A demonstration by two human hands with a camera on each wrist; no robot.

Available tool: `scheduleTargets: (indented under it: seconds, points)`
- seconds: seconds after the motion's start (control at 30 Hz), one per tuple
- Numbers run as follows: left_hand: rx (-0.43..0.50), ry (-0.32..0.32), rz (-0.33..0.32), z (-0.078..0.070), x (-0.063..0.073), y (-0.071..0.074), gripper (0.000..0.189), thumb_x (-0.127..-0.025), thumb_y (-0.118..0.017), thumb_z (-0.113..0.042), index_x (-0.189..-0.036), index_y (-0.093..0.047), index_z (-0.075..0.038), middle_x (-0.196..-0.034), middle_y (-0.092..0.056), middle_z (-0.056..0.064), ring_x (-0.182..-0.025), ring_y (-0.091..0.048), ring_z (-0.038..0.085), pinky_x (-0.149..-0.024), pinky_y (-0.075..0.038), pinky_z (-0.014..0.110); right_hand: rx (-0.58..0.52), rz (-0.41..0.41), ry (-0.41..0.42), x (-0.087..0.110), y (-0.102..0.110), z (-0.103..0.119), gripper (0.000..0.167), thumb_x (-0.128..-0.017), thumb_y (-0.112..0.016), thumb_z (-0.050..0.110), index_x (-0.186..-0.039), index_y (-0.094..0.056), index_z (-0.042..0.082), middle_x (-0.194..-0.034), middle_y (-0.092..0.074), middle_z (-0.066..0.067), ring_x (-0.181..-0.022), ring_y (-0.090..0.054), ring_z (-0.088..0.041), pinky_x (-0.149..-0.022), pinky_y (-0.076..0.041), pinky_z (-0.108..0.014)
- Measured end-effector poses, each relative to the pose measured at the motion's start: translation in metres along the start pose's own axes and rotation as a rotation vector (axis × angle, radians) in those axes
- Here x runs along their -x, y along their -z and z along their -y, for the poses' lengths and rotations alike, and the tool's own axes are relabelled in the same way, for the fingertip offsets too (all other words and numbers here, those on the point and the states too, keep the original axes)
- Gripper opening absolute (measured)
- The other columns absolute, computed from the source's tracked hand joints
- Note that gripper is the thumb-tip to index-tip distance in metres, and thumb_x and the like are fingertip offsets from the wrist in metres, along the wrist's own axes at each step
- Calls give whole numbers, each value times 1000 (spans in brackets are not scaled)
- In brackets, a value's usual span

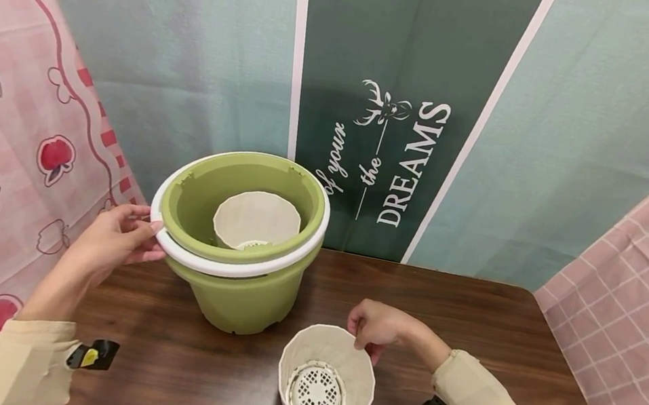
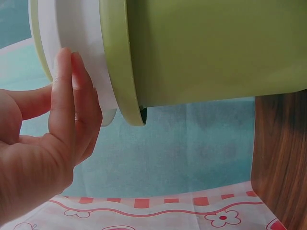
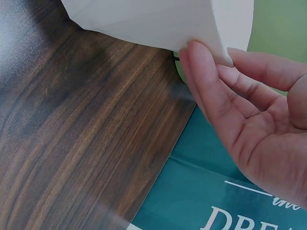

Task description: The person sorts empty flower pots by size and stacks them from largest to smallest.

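In the head view a stack of nested flowerpots stands on the table. A green flowerpot (image 1: 223, 175) sits innermost, a white flowerpot (image 1: 242, 268) shows only its rim, and a green outer flowerpot (image 1: 246, 302) surrounds them. Inside lies a small cream flowerpot (image 1: 257, 218). My left hand (image 1: 122, 234) holds the white rim at its left side, thumb at the top edge and fingers (image 2: 62, 91) along its outer wall. Front and centre, my right hand (image 1: 382, 326) pinches the rim of another cream flowerpot (image 1: 362, 385), thumb and fingers on either side. Its latticed base (image 1: 316, 393) faces up.
The dark wooden table (image 1: 469, 317) runs back to a green and teal curtain (image 1: 422, 24) with white lettering. A pink fruit-patterned cloth (image 1: 6, 140) hangs at left, a pink checked cloth (image 1: 648, 272) at right. Each sleeve carries a small black device near the wrist.
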State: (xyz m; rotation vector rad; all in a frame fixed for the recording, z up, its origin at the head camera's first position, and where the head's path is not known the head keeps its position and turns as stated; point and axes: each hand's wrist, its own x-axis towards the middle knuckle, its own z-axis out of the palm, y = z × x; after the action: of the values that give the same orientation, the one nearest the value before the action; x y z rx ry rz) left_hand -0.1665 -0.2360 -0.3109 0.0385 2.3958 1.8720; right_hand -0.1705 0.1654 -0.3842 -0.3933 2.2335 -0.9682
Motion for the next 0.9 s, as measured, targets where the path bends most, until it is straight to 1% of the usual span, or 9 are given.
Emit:
scheduleTargets:
  seconds: [0.1,0.23,0.43,0.57,0.67,0.77,0.87,0.9]
  points:
    - [1,-2,-2,0,0,0,55,-97,-40,-9,-134,-10,19,-92,-48,13,-70,-61,7,-72,-59,27,-2,0,11,0,0,-1,10,-71,-58,-16,-73,-55,-7,-54,-50,-7,-42,-52,-16,-37,-55,-29]
    - [9,-6,-4,1,0,0,55,-97,-41,-9,-134,-10,19,-92,-48,13,-70,-61,8,-72,-59,27,3,-2,21,0,0,-2,10,-71,-58,-16,-73,-55,-7,-53,-48,-6,-42,-52,-15,-40,-57,-36]
    - [26,-5,0,1,0,0,56,-97,-41,-8,-134,-10,19,-91,-49,12,-70,-62,8,-73,-59,28,10,-2,26,1,1,-3,8,-72,-59,-15,-73,-56,-8,-53,-48,-6,-42,-52,-16,-41,-57,-37]
    - [24,-4,4,0,0,0,56,-97,-41,-8,-135,-9,18,-92,-50,11,-71,-62,8,-73,-59,28,13,3,32,2,2,-3,9,-72,-59,-16,-72,-55,-8,-54,-48,-6,-42,-53,-16,-44,-58,-43]
    - [36,-5,5,1,0,0,56,-97,-40,-7,-135,-8,19,-92,-50,10,-71,-61,8,-72,-59,27,10,7,37,3,3,-3,11,-71,-58,-16,-70,-55,-6,-54,-48,-5,-42,-53,-16,-45,-58,-45]
    - [70,-8,6,1,-1,-1,56,-96,-40,-5,-134,-7,19,-89,-51,8,-69,-61,8,-71,-60,26,-10,4,38,4,4,-2,15,-69,-56,-18,-67,-53,-4,-52,-46,-4,-41,-53,-15,-41,-58,-39]
    - [96,-12,6,1,-2,-1,56,-96,-41,-3,-134,-6,20,-86,-52,7,-68,-61,9,-69,-60,25,-39,1,30,6,5,0,17,-66,-53,-20,-65,-50,-4,-50,-44,-4,-41,-52,-15,-36,-55,-31]
    - [92,-12,5,1,-2,-1,56,-96,-41,-3,-134,-6,20,-86,-52,7,-68,-61,8,-69,-60,25,-38,0,29,6,6,1,17,-67,-53,-20,-65,-50,-4,-50,-44,-4,-41,-52,-15,-35,-54,-29]
